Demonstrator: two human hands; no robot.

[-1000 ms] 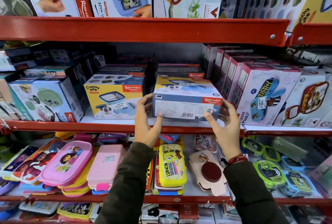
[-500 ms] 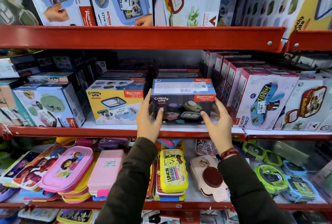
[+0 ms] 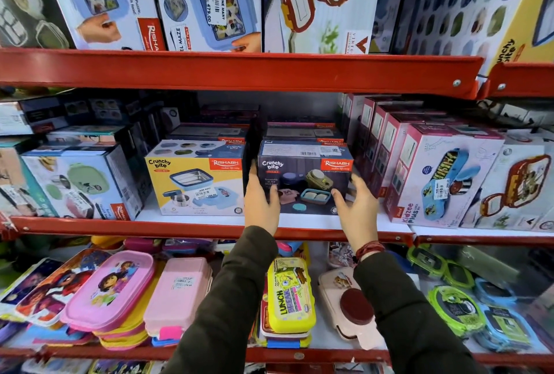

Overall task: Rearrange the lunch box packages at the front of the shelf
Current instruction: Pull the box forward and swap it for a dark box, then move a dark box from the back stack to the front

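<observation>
The dark Crunchy bite box (image 3: 304,177) is seated on the shelf (image 3: 180,228) between the hands; the left hand (image 3: 261,203) is laid straight-fingered against it, the right hand (image 3: 356,209) spread loose, nothing grasped; by a sideways push the yellow Crunchy bite box (image 3: 195,182) beside the left hand could be knocked askew.

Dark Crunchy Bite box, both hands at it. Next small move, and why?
Probably draw both hands back. The dark box stands upright on the shelf, picture face out, its front about level with the yellow box. The left hand lies flat at its side; the right hand is spread open.
</observation>
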